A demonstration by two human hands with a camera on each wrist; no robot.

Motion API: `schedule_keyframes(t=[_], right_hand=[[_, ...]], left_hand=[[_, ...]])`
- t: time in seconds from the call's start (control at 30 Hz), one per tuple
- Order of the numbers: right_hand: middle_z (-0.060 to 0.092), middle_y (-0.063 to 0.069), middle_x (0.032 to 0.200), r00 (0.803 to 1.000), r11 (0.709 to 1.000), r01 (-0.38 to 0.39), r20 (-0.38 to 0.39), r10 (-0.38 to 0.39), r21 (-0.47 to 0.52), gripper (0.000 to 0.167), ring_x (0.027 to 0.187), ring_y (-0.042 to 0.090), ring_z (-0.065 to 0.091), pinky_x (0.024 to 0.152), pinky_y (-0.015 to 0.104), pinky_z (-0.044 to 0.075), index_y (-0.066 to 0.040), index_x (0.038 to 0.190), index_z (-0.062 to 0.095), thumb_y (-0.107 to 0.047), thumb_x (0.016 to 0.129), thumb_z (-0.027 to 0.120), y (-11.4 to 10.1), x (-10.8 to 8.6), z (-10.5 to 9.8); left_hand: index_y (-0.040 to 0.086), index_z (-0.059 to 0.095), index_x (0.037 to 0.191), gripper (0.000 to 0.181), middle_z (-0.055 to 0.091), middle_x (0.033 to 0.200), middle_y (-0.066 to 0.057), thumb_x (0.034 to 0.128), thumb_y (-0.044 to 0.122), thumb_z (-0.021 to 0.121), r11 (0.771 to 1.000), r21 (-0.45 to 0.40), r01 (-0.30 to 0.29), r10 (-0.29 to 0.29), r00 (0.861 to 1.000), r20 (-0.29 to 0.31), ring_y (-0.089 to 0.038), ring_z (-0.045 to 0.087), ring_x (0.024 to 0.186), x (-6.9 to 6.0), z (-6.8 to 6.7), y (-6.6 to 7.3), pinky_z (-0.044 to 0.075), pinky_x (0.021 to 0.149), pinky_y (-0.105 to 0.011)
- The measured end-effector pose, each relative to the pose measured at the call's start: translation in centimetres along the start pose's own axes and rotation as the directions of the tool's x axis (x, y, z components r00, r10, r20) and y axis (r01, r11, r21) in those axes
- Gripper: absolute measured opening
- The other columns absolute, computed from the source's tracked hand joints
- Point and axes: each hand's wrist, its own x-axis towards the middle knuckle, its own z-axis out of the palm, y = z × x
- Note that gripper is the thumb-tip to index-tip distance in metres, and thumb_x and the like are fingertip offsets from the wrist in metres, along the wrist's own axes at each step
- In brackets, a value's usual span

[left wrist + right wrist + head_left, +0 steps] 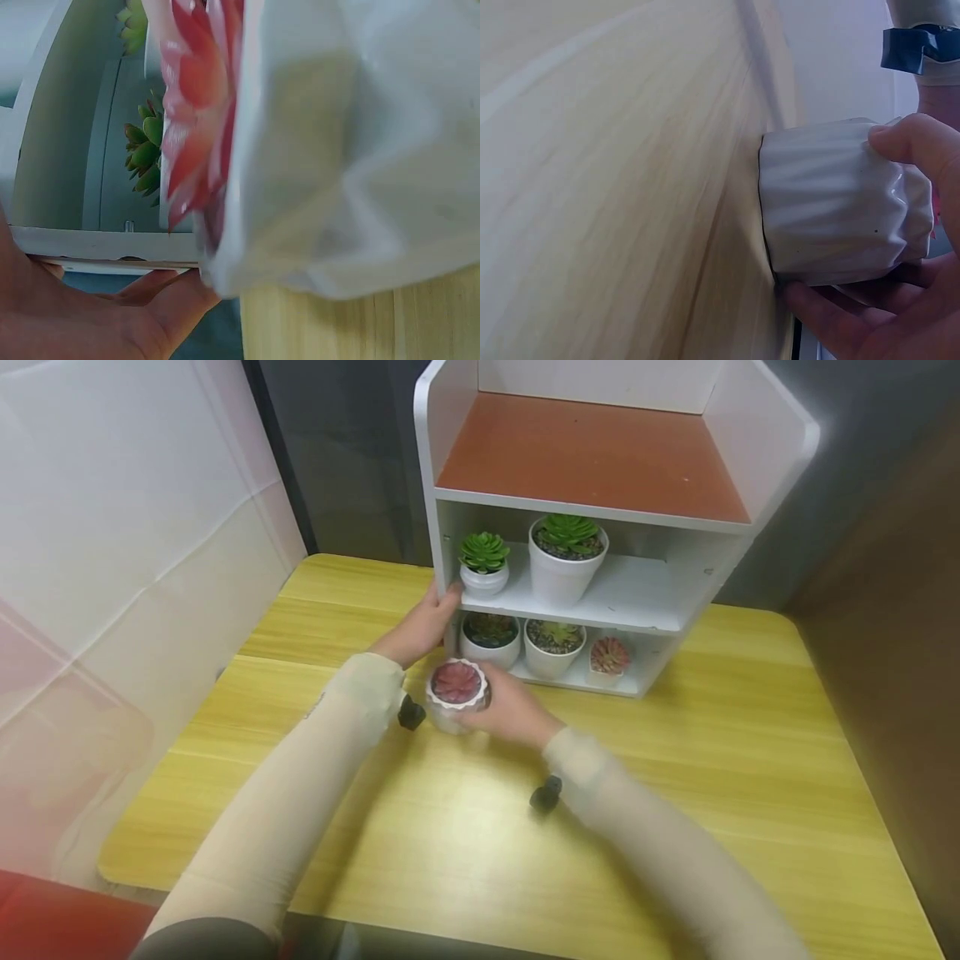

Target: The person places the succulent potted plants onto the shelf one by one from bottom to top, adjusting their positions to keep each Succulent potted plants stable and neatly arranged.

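A white fluted pot [447,720] with a red succulent [456,682] is upright in front of the shelf's lower left corner. My right hand [512,706] grips it, thumb on one side and fingers on the other. In the right wrist view the pot [832,202] has its base close against the tabletop; I cannot tell whether it touches. My left hand [422,625] holds the left side panel of the white shelf unit [442,547]. In the left wrist view, that hand [97,319] lies around the panel edge, and the red succulent [196,112] is close to the camera.
On the middle shelf stand a small green succulent [484,578] and a larger one [564,572]. The bottom shelf holds two white pots with plants [491,643] [553,658] and a small pink succulent [609,658]. Yellow wooden table [712,760] lies beneath.
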Motion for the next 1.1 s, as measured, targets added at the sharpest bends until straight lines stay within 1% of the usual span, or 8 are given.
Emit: schedule_keyframes(t=[0.1, 0.17, 0.33, 0.57, 0.77, 0.97, 1.1], right_hand=[[0.065, 0.013, 0.144, 1.0, 1.0, -0.003, -0.009, 0.003, 0.0, 0.087, 0.132, 0.027, 0.062, 0.115, 0.042, 0.046, -0.002, 0.156, 0.051, -0.024, 0.084, 0.094, 0.1, -0.5, -0.2], [0.065, 0.013, 0.144, 1.0, 1.0, -0.01, -0.019, 0.01, 0.002, 0.086, 0.132, 0.027, 0.062, 0.115, 0.042, 0.046, -0.002, 0.155, 0.052, -0.023, 0.084, 0.095, 0.1, -0.8, -0.4], [0.067, 0.012, 0.142, 0.999, 1.0, -0.018, -0.031, 0.019, 0.012, 0.082, 0.131, 0.026, 0.063, 0.115, 0.043, 0.047, -0.004, 0.153, 0.055, -0.022, 0.084, 0.095, 0.3, -1.5, -0.7], [0.067, 0.009, 0.14, 1.0, 1.0, -0.008, -0.026, 0.009, 0.027, 0.08, 0.13, 0.024, 0.063, 0.115, 0.042, 0.046, -0.005, 0.152, 0.056, -0.02, 0.083, 0.095, 0.8, -2.3, -1.1], [0.068, 0.007, 0.139, 0.999, 1.0, -0.01, -0.035, 0.011, 0.022, 0.079, 0.129, 0.024, 0.063, 0.114, 0.044, 0.047, -0.008, 0.15, 0.057, -0.02, 0.082, 0.095, 0.8, -2.9, -1.4], [0.069, 0.007, 0.139, 0.999, 1.0, -0.013, -0.043, 0.013, 0.015, 0.079, 0.129, 0.024, 0.064, 0.114, 0.044, 0.048, -0.008, 0.15, 0.057, -0.018, 0.081, 0.095, 0.6, -3.1, -1.4], [0.069, 0.007, 0.137, 0.998, 1.0, -0.015, -0.053, 0.016, 0.014, 0.078, 0.127, 0.023, 0.064, 0.113, 0.044, 0.048, -0.007, 0.148, 0.058, -0.018, 0.081, 0.096, 0.6, -3.1, -1.3]], left_hand=[[0.02, 0.0, 0.174, 0.069, 0.021, 0.175, -0.021, 0.1165, 0.046, 0.029, 1.0, -0.002, 0.007, -0.007, 1.0, 0.0, -0.043, 0.034, 0.154, 0.0, 0.0, 0.0, 0.041, 0.116, -0.065], [0.019, 0.002, 0.174, 0.069, 0.024, 0.174, -0.023, 0.1164, 0.046, 0.03, 1.0, -0.004, 0.008, -0.009, 1.0, -0.009, -0.043, 0.037, 0.152, 0.1, 0.0, -0.1, 0.043, 0.114, -0.065], [0.017, 0.003, 0.174, 0.069, 0.026, 0.172, -0.025, 0.1162, 0.045, 0.03, 1.0, -0.01, 0.004, -0.004, 1.0, -0.012, -0.044, 0.041, 0.15, 0.1, 0.0, 0.0, 0.046, 0.112, -0.064], [0.015, 0.005, 0.174, 0.07, 0.026, 0.172, -0.025, 0.1161, 0.046, 0.03, 1.0, 0.011, 0.0, 0.0, 1.0, -0.023, -0.044, 0.04, 0.15, 0.0, 0.0, 0.0, 0.045, 0.113, -0.064], [0.017, 0.002, 0.174, 0.071, 0.024, 0.174, -0.024, 0.1158, 0.047, 0.028, 1.0, 0.012, 0.009, -0.009, 1.0, -0.013, -0.044, 0.038, 0.152, 0.0, 0.0, 0.0, 0.044, 0.114, -0.064], [0.017, 0.001, 0.174, 0.071, 0.022, 0.175, -0.023, 0.1159, 0.046, 0.029, 1.0, 0.013, -0.004, 0.004, 1.0, -0.007, -0.044, 0.037, 0.152, 0.1, 0.0, 0.0, 0.043, 0.114, -0.064], [0.018, 0.001, 0.174, 0.071, 0.022, 0.175, -0.023, 0.1158, 0.047, 0.029, 1.0, 0.016, -0.003, 0.003, 1.0, -0.004, -0.044, 0.037, 0.153, 0.0, 0.0, 0.0, 0.042, 0.115, -0.064]])
